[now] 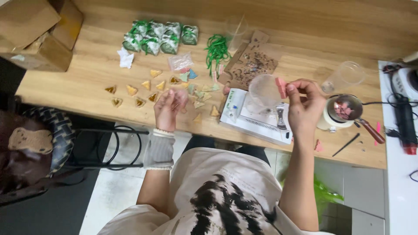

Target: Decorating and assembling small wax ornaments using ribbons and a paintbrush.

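Right hand (305, 102) pinches a pink block (281, 87) at its fingertips just above a clear cup (263, 91), beside the small pot (344, 109); left hand (170, 106), loosely curled, apparently empty, hovers over triangular pieces (143, 85).

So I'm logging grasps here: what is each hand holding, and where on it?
Right hand pinches a small pink piece by its edge, at the fingertips. Left hand is curled; whether it holds anything cannot be told.

A wooden table (305, 26) carries small triangular pieces (143, 89), green wrapped packets (159, 37), green ribbon (217, 50), cardboard boxes (39, 32), clear plastic cups (346, 75) and a white tray (257, 124).
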